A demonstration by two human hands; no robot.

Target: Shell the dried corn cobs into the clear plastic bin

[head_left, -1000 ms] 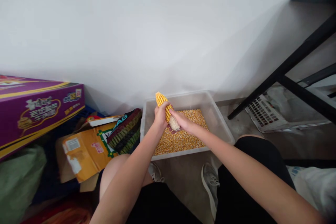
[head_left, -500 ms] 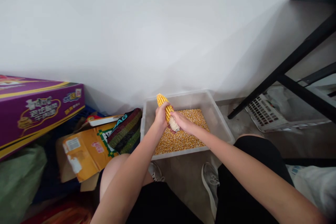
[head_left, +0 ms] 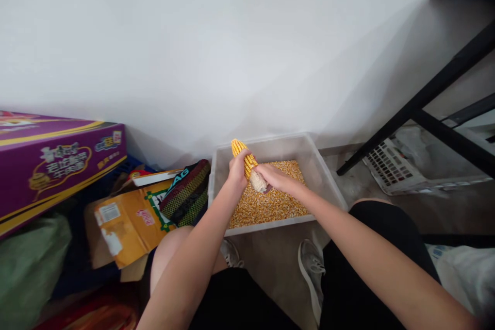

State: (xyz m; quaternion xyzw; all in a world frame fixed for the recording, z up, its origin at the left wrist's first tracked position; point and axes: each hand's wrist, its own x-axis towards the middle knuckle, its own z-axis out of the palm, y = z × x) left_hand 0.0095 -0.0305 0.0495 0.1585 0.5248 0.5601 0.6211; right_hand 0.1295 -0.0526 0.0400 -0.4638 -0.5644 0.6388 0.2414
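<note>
An ear of corn (head_left: 250, 163) is held tilted over a translucent plastic bin (head_left: 323, 172). Yellow kernels cover its far part, while the near end is a bare whitish cob. My left hand (head_left: 237, 169) is wrapped round the kernel-covered middle. My right hand (head_left: 274, 176) is closed on the ear lower down, its thumb at the border between kernels and bare cob; its other fingers are mostly hidden beneath. Loose corn kernels (head_left: 266, 209) lie spread across the bottom of the bin, below both hands.
Left of the bin are a mesh bag (head_left: 187, 191), a flattened orange package (head_left: 129, 224) and a purple carton (head_left: 62, 165). A black metal frame (head_left: 415, 108) and a white plastic basket (head_left: 390, 167) stand to the right. The white wall (head_left: 232, 51) rises behind the bin.
My right hand has shifted slightly to the right and turned a little on the ear. A bit more bare cob shows at the near end. My left hand keeps its hold.
</note>
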